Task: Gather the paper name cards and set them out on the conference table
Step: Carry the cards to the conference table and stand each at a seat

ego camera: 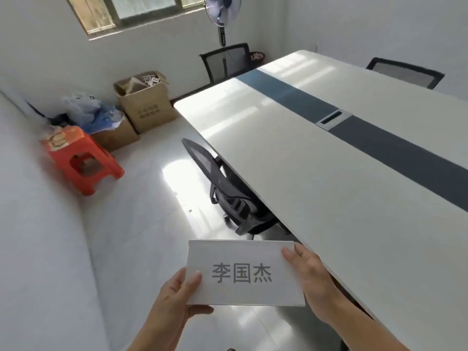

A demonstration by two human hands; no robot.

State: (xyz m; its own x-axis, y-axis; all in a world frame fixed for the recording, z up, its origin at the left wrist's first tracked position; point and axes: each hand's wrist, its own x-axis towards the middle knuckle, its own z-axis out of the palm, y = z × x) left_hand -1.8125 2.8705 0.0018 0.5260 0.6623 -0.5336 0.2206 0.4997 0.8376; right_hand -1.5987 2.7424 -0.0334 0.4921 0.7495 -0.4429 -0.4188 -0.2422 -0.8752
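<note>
**Item.** 1 paper name card (243,273), white with 3 printed characters, was at the lower centre of the frame. It was held over the floor just beside the near edge of the conference table (342,186) and was not on it. A narrow strip along its top edge suggested a fold or further sheets behind; which could not be told.

**Hands.** The left hand (174,297) pinched the lower left corner, thumb on the printed face and fingers behind. The right hand (311,277) pinched the right edge in the same way. Neither hand held anything else.

**Handling, as judged.** The card looked light and thin, so it would likely bend or crease under a hard pinch. It was probably stiffest along the top strip. Holding both short ends, clear of the print, kept it flat. The glossy tabletop might let it slide once set down.

**Table.** No cards were seen on the part of the table in view.
</note>
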